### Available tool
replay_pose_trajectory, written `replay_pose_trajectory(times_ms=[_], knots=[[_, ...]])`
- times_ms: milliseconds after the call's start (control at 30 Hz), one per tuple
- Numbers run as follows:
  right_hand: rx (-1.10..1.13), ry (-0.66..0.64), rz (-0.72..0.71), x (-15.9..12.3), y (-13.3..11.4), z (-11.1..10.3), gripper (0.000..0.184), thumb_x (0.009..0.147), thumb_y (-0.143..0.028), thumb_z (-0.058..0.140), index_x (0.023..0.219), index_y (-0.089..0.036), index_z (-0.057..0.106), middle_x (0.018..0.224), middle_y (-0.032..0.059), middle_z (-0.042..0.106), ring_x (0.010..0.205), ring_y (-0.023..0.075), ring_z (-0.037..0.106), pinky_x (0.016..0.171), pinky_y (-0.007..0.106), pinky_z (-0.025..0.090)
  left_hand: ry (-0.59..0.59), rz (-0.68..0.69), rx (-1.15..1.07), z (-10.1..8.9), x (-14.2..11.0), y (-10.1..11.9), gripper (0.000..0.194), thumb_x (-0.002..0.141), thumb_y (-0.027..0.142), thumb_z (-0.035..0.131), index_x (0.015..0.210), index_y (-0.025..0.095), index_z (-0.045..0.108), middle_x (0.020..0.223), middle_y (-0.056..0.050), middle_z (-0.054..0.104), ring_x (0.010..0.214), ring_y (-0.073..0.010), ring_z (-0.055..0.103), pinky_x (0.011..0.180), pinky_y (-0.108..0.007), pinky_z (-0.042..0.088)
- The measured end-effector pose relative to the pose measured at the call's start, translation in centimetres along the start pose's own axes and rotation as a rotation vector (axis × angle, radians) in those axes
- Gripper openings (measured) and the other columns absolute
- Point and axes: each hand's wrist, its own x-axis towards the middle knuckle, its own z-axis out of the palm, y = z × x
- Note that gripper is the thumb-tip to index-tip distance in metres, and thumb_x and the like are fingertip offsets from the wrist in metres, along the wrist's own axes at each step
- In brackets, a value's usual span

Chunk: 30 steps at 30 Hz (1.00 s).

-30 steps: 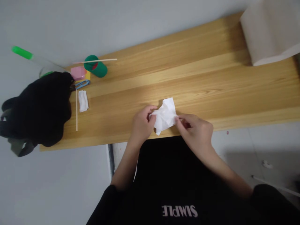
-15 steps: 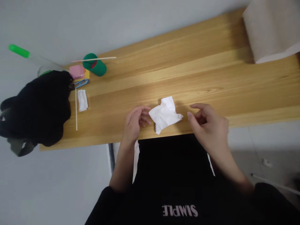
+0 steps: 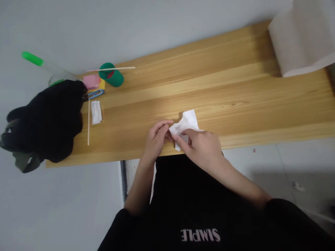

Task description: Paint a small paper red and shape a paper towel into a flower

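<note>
A crumpled white tissue [image 3: 190, 120] lies near the table's front edge, partly covered by my right hand [image 3: 204, 146]. That hand reaches across the tissue from the right, its thumb and index fingertips a little apart over the tissue's left part. My left hand [image 3: 156, 139] rests at the tissue's left edge with curved fingers. Its thumb and index finger are close to the tissue's left corner, and no firm grip shows. The lower fingers of both hands are partly hidden.
On the wooden table [image 3: 222, 90] at left are a folded white tissue [image 3: 96, 112], a thin stick [image 3: 88, 125], blue-handled snips [image 3: 96, 94], a pink block [image 3: 91, 82], a green cup [image 3: 115, 77] with a stick across it, and black cloth [image 3: 57, 118]. A pale box [image 3: 300, 45] stands at right.
My right hand has moved left, from beside the tissue to over it. My left hand stays by the tissue's left edge. The whole view has shifted slightly.
</note>
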Motion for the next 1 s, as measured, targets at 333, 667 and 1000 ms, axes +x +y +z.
replay_pose_trajectory(times_ms=[333, 667, 1000], knots=[[-0.041, -0.110, -0.050, -0.3, -0.2, 0.0, 0.030, 0.087, -0.039, 0.045, 0.099, -0.021, 0.065, 0.075, 0.0046, 0.071, 0.066, 0.0217, 0.064, 0.051, 0.027, 0.025, -0.095, 0.207, 0.352, -0.5, -0.7, -0.7, 0.050, 0.065, 0.010, 0.062, 0.113, 0.022, 0.054, 0.107, -0.006, 0.057, 0.069, -0.0095, 0.056, 0.057, -0.022, 0.046], [0.062, -0.086, -0.009, -0.4, 0.7, -0.3, 0.033, 0.084, -0.029, 0.046, 0.111, -0.020, 0.063, 0.074, 0.0045, 0.070, 0.067, 0.0203, 0.064, 0.057, 0.027, 0.034, 0.133, 0.424, 0.656, 0.3, -1.4, -1.4, 0.039, 0.075, 0.007, 0.050, 0.112, 0.021, 0.054, 0.094, -0.003, 0.058, 0.076, -0.0131, 0.057, 0.070, -0.029, 0.049], [0.356, -0.007, 0.000, -0.5, 1.0, -0.5, 0.037, 0.086, -0.045, 0.047, 0.101, -0.018, 0.068, 0.056, -0.0007, 0.061, 0.050, 0.0126, 0.053, 0.053, 0.024, 0.034, 0.159, 0.651, 0.717, 0.6, -2.0, -1.1, 0.010, 0.087, 0.020, 0.049, 0.087, 0.021, 0.059, 0.079, -0.003, 0.063, 0.076, -0.0157, 0.058, 0.070, -0.030, 0.047]])
